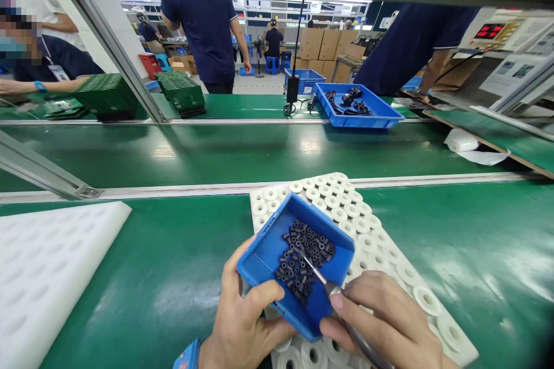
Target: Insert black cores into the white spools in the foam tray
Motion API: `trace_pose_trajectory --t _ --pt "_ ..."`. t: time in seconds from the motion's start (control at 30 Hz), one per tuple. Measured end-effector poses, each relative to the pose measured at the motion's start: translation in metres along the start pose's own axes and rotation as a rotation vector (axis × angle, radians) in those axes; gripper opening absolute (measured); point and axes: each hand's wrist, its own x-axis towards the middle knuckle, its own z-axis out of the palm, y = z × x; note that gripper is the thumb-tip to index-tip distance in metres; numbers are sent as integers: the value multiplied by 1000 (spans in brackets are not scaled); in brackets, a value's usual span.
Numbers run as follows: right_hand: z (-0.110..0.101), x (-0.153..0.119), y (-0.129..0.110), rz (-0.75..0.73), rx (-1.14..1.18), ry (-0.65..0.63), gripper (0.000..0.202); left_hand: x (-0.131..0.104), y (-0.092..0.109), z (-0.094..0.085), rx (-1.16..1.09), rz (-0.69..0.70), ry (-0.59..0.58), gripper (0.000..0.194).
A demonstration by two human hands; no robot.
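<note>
Light glints off the green table (164,265), where a white dimpled slab (47,265) lies at left and a ring-covered board (385,248) lies below a blue bin (318,302) of black sleeves (309,242). The left hand (240,314) grips the bin's side; the right hand (385,311) pinches a metal-tipped tool (359,337), its end among the sleeves. Beyond are people (201,40), cartons (324,44) and a blue tray (363,121) of cables (360,108).

I see one small blue box (322,220), one thin tool (330,287), one white foam slab (56,277), one sheet of white rings (418,295), two green stacks (110,95) and one white roll (461,140). The black tubes (317,243) are too many to count.
</note>
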Motion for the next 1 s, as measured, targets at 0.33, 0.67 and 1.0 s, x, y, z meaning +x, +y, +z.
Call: trace_pose_trajectory --t 0.33,0.67,1.0 --pt "-2 3 -7 81 29 -24 23 -7 1 1 8 38 -29 20" --pt "-4 25 -5 245 73 -61 17 -17 -6 4 -28 97 -63 35" --pt "11 8 -5 121 6 -9 22 -9 1 2 -20 39 -26 21"
